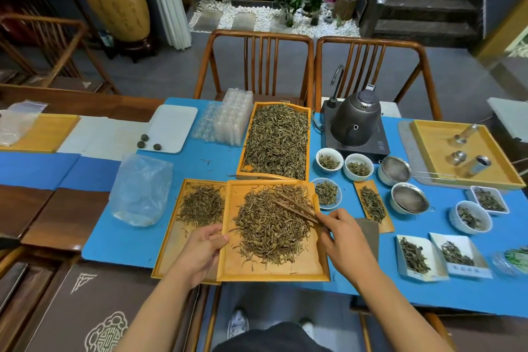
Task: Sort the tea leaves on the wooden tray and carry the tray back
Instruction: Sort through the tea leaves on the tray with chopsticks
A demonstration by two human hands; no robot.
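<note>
L hand (200, 248) grips tray (274, 268) left edge | R hand (344, 237) holds tongs (294, 206) over tea leaves (271, 228)

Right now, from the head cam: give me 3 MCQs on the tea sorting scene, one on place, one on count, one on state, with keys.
1. Where does the kettle stand?
A. right of the full far tray
B. on the near tray
C. on a chair

2. How many small tea balls lie by the white tray?
A. one
B. three
C. six

3. What is the right hand doing?
A. resting flat and empty
B. holding wooden tongs over the tea leaves
C. lifting a strainer

Key:
1 A, it sits on its base just right of that tray.
2 B, three dark balls show at the tray's near left corner.
3 B, its fingers pinch the tongs, while the left hand grips the near tray by its left edge.
</note>
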